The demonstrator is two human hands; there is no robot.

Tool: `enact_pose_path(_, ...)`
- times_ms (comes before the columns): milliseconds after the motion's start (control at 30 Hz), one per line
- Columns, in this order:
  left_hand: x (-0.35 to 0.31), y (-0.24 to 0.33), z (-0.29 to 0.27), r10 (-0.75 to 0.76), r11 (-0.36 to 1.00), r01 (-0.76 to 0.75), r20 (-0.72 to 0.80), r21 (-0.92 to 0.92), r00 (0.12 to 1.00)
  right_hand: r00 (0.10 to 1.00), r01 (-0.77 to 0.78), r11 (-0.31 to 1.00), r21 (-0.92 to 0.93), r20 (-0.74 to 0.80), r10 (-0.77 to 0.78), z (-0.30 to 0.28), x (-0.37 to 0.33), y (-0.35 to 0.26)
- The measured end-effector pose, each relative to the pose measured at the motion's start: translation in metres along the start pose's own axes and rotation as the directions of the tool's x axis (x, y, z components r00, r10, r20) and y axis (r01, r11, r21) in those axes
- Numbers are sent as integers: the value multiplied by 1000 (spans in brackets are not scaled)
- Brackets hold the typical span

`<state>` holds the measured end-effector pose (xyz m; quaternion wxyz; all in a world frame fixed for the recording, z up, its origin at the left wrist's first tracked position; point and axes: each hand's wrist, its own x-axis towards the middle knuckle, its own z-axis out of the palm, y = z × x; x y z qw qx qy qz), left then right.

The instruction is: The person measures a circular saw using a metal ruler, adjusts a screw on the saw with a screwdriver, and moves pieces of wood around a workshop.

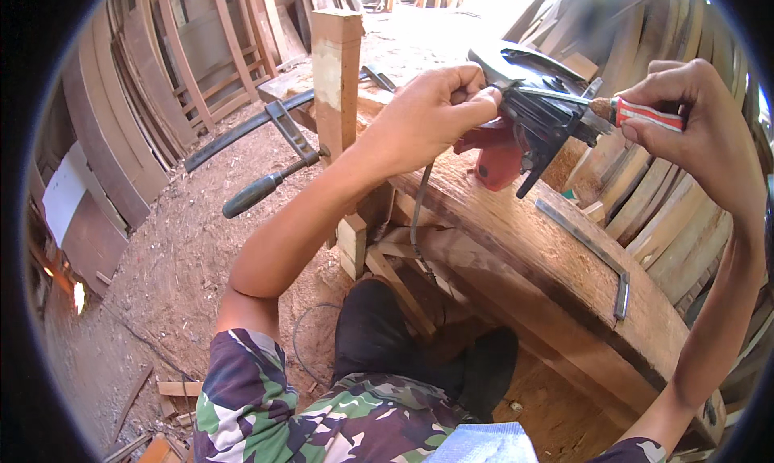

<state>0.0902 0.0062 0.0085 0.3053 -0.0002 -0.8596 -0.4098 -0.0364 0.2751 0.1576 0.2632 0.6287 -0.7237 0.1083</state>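
A red and black corded power tool [497, 158] rests on the wooden bench, its dark metal base turned up. My right hand [693, 112] grips a screwdriver [649, 116] by its red and white handle. The screwdriver's shaft runs left across the tool, and its tip ends close to my left fingers. At the tool's left edge, my left hand [439, 112] is closed in a pinch. What lies between its thumb and fingers is too small and hidden to make out.
A bar clamp [278, 132] with a dark handle holds an upright wooden post [336, 76] at the bench's left. A metal try square [584, 241] lies on the bench [500, 209]. The tool's cord [419, 205] hangs down in front. Boards [653, 197] lean at right; sawdust covers the floor.
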Motion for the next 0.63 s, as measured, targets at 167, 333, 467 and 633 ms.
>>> enact_pose_path(167, 8, -2, -11, 201, 954, -201, 26, 222, 979, 985, -99, 995, 12, 144, 96, -9, 7, 4)
enact_pose_path(333, 18, -3, -20, 534, 658, -475, 83, 585, 842, 994, -56, 996, 66, 94, 49, -6, 2, 10)
enact_pose_path(467, 24, -4, -22, 625, 510, -545, 149, 665, 766, 998, -49, 997, 65, 29, 47, 0, -2, 9)
enact_pose_path(633, 28, -5, -25, 668, 348, -576, 235, 739, 706, 914, -185, 980, -72, 353, 199, -19, 18, 1)
